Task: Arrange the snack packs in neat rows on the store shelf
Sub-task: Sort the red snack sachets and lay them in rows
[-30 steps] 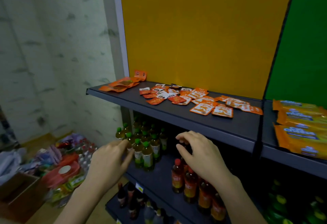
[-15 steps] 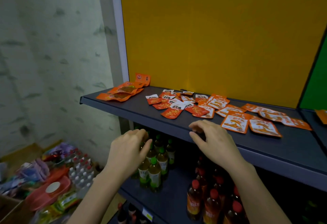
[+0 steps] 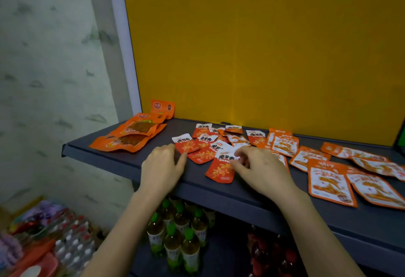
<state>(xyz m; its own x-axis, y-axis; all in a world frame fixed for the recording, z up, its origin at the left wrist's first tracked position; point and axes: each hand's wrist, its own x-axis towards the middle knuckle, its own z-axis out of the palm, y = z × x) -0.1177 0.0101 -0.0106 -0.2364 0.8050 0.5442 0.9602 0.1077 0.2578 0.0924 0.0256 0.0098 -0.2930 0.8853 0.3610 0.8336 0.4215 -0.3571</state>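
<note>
Fingertips of left grip [image 3: 162, 165] curled out of sight; contact with nearest snack pack [image 3: 185, 146] unclear. Right edge of front pack [image 3: 221, 167] and packs behind it covered by right grip [image 3: 262, 167]; pinch or mere touch, cannot tell. Pack print too small to read. Right edge cuts shelf [image 3: 241, 191] and right-end packs [image 3: 379, 191]. Below, red-capped bottles [image 3: 271, 252] dark, blurred. Left edge cuts blurred floor goods [image 3: 43, 233].

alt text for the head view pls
Two hands rest on a dark grey metal shelf strewn with small red-and-white foil snack packs; the right hand seems to pinch one pack, the left hand rests beside another. Yellow panel behind.
</note>
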